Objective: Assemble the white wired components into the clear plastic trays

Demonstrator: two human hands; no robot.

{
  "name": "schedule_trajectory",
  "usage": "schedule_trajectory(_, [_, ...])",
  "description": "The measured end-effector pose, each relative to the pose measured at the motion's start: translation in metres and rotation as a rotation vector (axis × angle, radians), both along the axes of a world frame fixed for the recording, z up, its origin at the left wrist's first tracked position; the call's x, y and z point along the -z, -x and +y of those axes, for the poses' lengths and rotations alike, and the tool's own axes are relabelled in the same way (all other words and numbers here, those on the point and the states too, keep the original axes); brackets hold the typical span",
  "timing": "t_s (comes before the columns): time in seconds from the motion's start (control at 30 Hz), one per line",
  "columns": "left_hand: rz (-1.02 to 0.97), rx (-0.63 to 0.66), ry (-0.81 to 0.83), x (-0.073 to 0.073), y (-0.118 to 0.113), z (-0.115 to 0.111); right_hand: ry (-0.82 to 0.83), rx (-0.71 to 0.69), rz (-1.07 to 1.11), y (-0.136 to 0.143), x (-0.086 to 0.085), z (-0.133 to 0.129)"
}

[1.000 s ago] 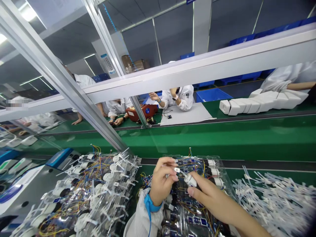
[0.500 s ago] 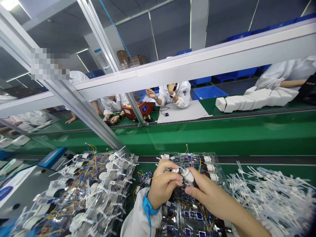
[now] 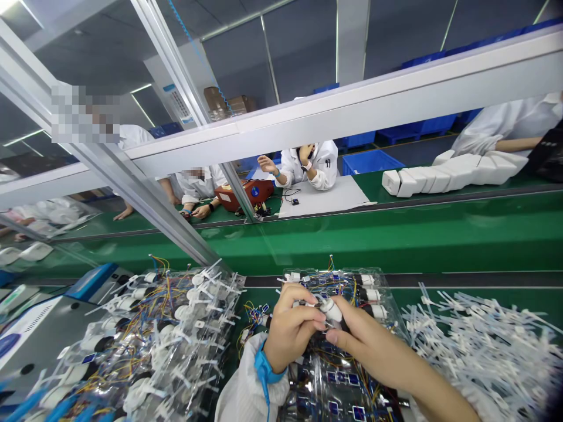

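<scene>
A small white cylindrical part [image 3: 333,310] with a dark end is held between my two hands. My left hand [image 3: 295,322], with a blue wrist strap [image 3: 267,363], pinches it from the left. On its right side, my right hand [image 3: 361,335] grips it between thumb and fingers. What lies between the left fingertips is partly hidden. Beneath both hands, a clear plastic tray [image 3: 316,375] holds circuit boards, coloured wires and similar white cylinders [image 3: 373,295].
More clear trays [image 3: 189,346] with white parts, wires and strips fill the left. A heap of white plastic strips [image 3: 484,346] lies right. Beyond the green conveyor [image 3: 396,234], co-workers in white sit near white housings [image 3: 453,176]. A metal frame [image 3: 176,217] crosses in front.
The view has shifted very slightly. Both hands keep their hold on the white part, which has turned or shifted a little between the fingers.
</scene>
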State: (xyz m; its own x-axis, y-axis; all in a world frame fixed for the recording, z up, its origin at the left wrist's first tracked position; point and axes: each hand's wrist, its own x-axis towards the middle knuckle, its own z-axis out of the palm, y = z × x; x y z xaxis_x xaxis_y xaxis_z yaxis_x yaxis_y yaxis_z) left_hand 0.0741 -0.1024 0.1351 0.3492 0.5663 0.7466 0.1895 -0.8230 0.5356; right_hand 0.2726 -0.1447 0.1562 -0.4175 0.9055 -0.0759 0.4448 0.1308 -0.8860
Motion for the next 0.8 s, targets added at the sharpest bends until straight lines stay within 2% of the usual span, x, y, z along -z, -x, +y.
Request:
schedule_trajectory(0.4, [-0.004, 0.062, 0.033, -0.002, -0.003, 0.000, 0.005, -0.007, -0.097, -0.002, 0.017, -0.005])
schedule_trajectory(0.57, [0.076, 0.106, 0.054, -0.009, 0.001, 0.002, 0.027, -0.025, -0.133, 0.000, 0.019, -0.004])
schedule_trajectory(0.8, [0.210, 0.125, 0.015, -0.015, 0.006, 0.006, -0.028, -0.037, -0.157, -0.001, 0.023, -0.001])
